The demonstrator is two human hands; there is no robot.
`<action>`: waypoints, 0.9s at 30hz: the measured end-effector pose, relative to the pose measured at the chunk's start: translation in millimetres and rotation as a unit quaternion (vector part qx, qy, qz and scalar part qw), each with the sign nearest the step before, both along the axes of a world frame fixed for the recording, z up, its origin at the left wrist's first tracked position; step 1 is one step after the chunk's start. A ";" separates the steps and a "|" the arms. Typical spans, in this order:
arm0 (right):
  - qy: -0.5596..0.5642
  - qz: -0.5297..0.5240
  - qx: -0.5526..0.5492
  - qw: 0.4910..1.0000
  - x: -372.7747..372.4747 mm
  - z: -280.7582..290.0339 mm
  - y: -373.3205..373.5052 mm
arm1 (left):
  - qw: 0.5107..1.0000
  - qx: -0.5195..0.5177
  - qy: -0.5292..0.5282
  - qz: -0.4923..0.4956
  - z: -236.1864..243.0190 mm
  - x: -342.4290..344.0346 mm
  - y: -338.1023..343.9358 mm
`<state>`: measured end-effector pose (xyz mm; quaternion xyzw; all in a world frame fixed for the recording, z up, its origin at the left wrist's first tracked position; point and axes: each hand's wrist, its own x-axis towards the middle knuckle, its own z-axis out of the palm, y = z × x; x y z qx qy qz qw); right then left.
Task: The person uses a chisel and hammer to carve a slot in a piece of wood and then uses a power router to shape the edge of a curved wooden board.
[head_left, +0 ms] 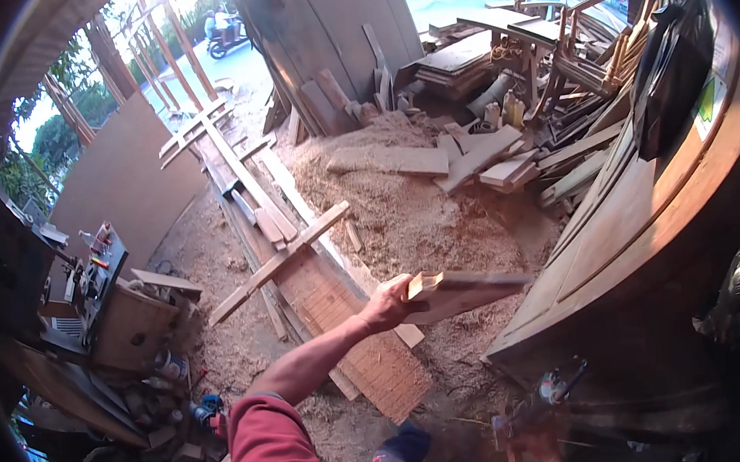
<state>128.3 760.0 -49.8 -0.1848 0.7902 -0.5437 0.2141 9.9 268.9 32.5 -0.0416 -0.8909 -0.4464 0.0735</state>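
Note:
My left hand (390, 304) grips the end of a wooden board (468, 293) with a pale top edge, held out above a rough plank (360, 364) that lies in the sawdust. My right hand (538, 445), low at the right and partly in shadow, is closed on a hand-held tool (553, 391) with a metallic head, whose details are hard to make out. Long boards with crosspieces (280, 256) stretch away in front of me.
Sawdust (439, 220) covers the ground. Scrap boards and stacked wood (486, 150) fill the back right; large panels (608, 236) lean at the right. A cluttered bench (94, 290) stands at the left. Beyond an upright panel (326, 32), two people ride a motorbike (221, 37).

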 end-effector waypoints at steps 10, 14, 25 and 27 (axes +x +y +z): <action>0.201 0.186 0.166 0.948 -21.5 29.4 -35.1 | 0.938 0.129 0.276 0.168 113.3 -39.4 20.2; 0.079 0.155 0.068 0.982 -24.4 15.0 -29.3 | 0.877 0.249 0.194 0.362 141.4 -35.3 -31.7; 0.122 0.012 0.003 0.993 -11.9 4.6 19.7 | 0.783 0.221 -0.004 0.581 26.8 59.9 -139.3; 0.016 -0.081 -0.057 0.995 -13.8 0.7 17.4 | 0.790 0.216 -0.063 0.570 -18.4 63.4 -130.9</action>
